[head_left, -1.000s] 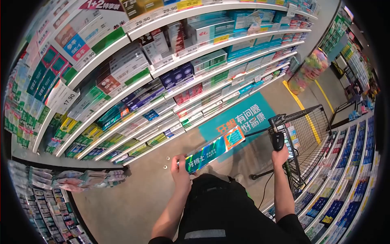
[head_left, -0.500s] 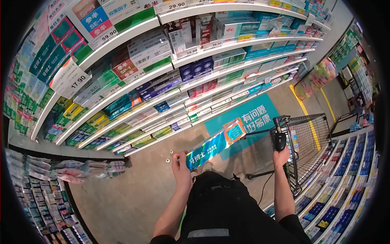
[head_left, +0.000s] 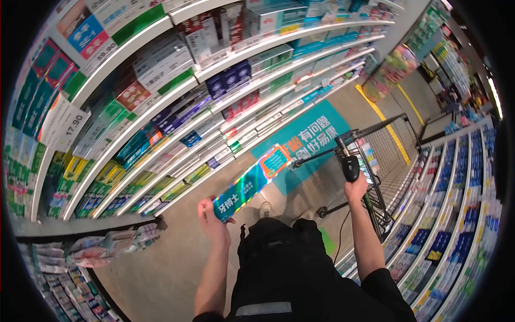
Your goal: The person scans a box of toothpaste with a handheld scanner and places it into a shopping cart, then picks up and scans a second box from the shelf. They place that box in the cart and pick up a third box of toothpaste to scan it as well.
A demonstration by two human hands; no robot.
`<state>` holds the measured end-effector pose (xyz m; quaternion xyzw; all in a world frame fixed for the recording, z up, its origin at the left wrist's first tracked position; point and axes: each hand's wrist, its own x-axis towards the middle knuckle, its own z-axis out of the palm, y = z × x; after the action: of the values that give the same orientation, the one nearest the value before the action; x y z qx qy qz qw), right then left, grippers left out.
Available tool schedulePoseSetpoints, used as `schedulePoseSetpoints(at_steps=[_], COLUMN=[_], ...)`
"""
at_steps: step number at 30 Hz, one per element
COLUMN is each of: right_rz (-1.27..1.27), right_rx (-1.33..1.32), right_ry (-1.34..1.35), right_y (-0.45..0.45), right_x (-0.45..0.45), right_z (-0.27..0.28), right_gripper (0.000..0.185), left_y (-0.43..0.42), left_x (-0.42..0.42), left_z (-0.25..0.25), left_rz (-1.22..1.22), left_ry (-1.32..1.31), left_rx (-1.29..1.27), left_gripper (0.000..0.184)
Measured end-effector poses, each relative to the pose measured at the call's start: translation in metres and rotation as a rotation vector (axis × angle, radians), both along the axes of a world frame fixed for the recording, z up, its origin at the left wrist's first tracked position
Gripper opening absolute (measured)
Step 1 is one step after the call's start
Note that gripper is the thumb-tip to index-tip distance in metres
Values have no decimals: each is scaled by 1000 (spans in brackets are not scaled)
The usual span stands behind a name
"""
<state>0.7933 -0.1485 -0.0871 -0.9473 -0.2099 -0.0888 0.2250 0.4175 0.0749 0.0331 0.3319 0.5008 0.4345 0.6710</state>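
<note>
My left hand (head_left: pixel 214 217) grips the lower end of a long, shiny teal toothpaste box (head_left: pixel 244 188) with Chinese lettering and an orange-edged panel at its far end. The box points up and right, tilted above the floor. My right hand (head_left: pixel 355 189) is closed around the handle of a black wire shopping cart (head_left: pixel 383 145), just below a rounded black plastic piece (head_left: pixel 350 168). Part of the handle is hidden by my fingers.
Curved white shelves (head_left: pixel 188 83) packed with boxed goods fill the left and top. More stocked shelves (head_left: pixel 448 225) run along the right. A teal floor sign (head_left: pixel 316 115) lies ahead, beside yellow floor lines (head_left: pixel 382 115). Hanging packets (head_left: pixel 107 247) line the lower left.
The view has shifted, so the shelves and cart appear further left. The toothpaste box appears lower and further left, still in my left hand. My right hand keeps its grip on the cart.
</note>
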Motion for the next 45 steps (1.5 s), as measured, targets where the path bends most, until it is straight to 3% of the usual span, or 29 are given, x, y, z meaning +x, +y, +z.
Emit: schedulePoseSetpoints(at_steps=[7, 19, 28, 35, 40, 44, 45], right_rz=[-11, 71, 152, 116, 28, -19, 9], right_rx=[-48, 0, 60, 81, 117, 132, 144], right_ry=[26, -97, -148, -121, 37, 58, 86], right_y=[-34, -85, -108, -123, -121, -123, -114], right_x=[-41, -134, -198, -235, -260, -272, -280], right_z=[-6, 1, 13, 1, -12, -22, -2], right_gripper=[53, 54, 65, 54, 50, 52, 49], left_y=[-3, -78, -128, -144, -133, -118, -112], left_x=[-3, -32, -128, -142, -157, -174, -181], left_z=[-1, 9, 17, 23, 20, 25, 23], left_rz=[-108, -323, -261, -293, -280, -227, -218], left_ry=[4, 103, 216, 164, 195, 160, 150], left_rx=[31, 74, 45, 3, 17, 74, 66], left_gripper=[22, 26, 24, 27, 31, 22, 22])
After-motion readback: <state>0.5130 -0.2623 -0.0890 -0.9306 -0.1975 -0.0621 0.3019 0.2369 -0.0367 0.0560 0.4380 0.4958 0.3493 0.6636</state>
